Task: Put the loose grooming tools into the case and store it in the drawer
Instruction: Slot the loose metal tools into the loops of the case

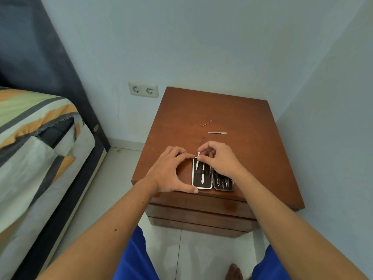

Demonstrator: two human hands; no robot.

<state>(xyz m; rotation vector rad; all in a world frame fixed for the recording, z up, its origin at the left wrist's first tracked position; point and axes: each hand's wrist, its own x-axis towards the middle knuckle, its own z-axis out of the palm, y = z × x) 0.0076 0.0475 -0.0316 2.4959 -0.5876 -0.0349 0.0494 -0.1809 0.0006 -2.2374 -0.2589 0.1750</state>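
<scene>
Two bare hands work at the near edge of a brown nightstand, seen from the head cam. Largest to smallest:

Bed, at left w/ striped sheet, against a dark headboard.

Nightstand: wooden tabletop in the room corner; drawer fronts stacked below the near edge, all shut.

Wall socket, double, on the wall left of the tabletop.

Left hand: grip wide, forefinger at the far left corner of the case and thumb at its near left corner, bracing it at both.

Right hand: grip narrow, thumb and forefinger pinching the top of a slim tool, which stands tilted over the left half of the case w/ its lower end inside.

Case: lies open flat at the near edge of the tabletop, approx. centre; left half w/ pale rim, right half partly hidden under the right hand.

Seated tools: one pale tool in the left half under a strap; several metal tools in the right half, types too small to tell.

Nail file: loose on the tabletop, beyond the hands, well apart from the case.

Thin stick: loose, just beyond the file.
</scene>
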